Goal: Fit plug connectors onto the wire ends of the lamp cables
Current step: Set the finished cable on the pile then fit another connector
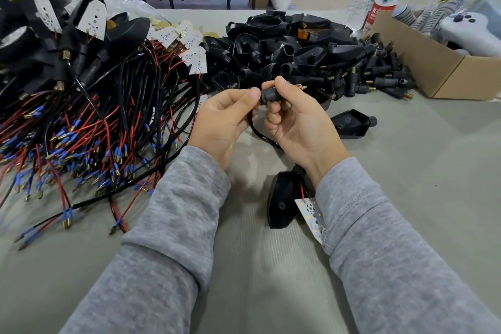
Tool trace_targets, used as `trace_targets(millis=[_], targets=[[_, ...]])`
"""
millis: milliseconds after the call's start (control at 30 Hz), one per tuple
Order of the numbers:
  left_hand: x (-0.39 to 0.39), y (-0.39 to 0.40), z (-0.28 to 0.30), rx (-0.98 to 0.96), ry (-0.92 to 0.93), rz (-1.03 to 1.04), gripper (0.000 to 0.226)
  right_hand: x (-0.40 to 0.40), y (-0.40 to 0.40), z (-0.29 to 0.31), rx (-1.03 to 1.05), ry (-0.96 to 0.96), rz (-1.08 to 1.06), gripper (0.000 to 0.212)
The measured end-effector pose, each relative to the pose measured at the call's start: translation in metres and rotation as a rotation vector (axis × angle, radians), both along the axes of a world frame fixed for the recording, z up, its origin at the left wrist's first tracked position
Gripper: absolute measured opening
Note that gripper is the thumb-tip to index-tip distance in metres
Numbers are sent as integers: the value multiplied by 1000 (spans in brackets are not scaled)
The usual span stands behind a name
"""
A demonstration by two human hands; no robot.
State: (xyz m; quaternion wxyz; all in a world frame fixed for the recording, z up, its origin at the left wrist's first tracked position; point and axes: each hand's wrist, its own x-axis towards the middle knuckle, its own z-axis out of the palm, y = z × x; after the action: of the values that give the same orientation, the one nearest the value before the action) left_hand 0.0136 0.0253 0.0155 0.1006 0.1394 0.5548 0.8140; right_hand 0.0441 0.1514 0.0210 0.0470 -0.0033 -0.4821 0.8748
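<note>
a: above the middle of the table, both hands meet. the right hand has thumb and fingers curled round a black plug connector, brass tip poking out on its far side. the left hand pinches the black cable right where it enters the connector.

b: so both are clamped on something?

a: yes, left on the cable, right on the connector. the cable loops down under the right wrist to a black lamp housing with its white led board, lying near the table's front edge.

b: how would you do it well?

a: i'd judge the wire end is going in now, though the joint itself is hidden by fingers. keep the pinch close to the connector so the cable can't buckle, push straight along its axis, and hold the connector steady rather than twisting.

b: and the rest?

a: a tangle of wired cables toward the left edge, a heap of loose black parts at the far side.
</note>
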Motion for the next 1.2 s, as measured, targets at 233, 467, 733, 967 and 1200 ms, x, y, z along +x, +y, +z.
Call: trace_targets(millis=[233, 467, 733, 967, 1200], targets=[[-1, -1, -2, 24, 3, -27, 11, 0, 1, -1, -15, 17, 35, 28], [-3, 1, -5, 13, 26, -31, 14, 0, 2, 0, -57, 0, -15, 29], [-4, 3, -3, 18, -67, 3, 13, -2, 2, -1, -12, 13, -21, 28], [-3, 0, -3, -60, -98, -9, 12, 0, 3, -2, 50, 28, -41, 24], [-2, -1, 2, -35, -107, -36, 21, -3, 2, -3, 81, 23, -92, 28]])
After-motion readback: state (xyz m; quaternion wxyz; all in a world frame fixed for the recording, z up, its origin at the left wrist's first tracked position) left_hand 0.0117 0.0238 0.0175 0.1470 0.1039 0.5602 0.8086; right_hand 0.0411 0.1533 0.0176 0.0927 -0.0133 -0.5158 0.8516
